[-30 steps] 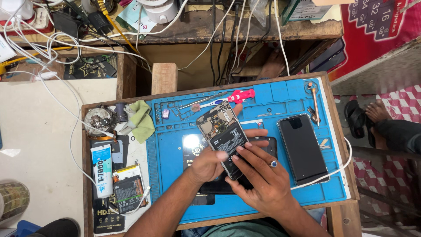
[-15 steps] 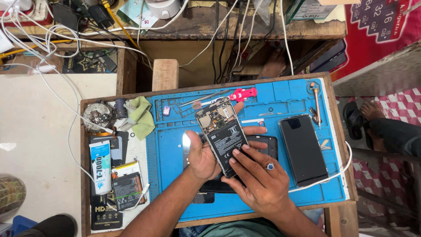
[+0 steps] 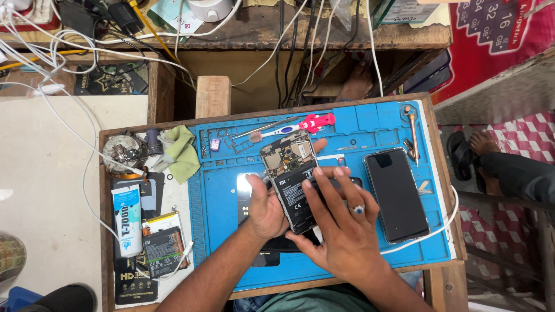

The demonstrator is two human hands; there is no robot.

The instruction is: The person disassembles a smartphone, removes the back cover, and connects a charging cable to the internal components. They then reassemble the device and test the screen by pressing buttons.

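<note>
Hands meet over the blue repair mat (image 3: 231, 231) — left hand (image 3: 267, 209) grips the opened phone (image 3: 293, 185) from beneath near the mat's centre, right hand (image 3: 341, 231) lays flat fingers on its battery. Right of them on the mat lies a black phone (image 3: 398, 193).

So the opened phone (image 3: 292, 182) sits mid-mat (image 3: 370, 124), left hand (image 3: 263, 208) on its left edge, right hand (image 3: 341, 231) over its lower right. Another phone (image 3: 397, 193) lies just right. Toothbrush (image 3: 292, 126) behind it. Cloth (image 3: 182, 151), glue tube (image 3: 127, 219) and battery (image 3: 163, 249) off the mat's left.
</note>
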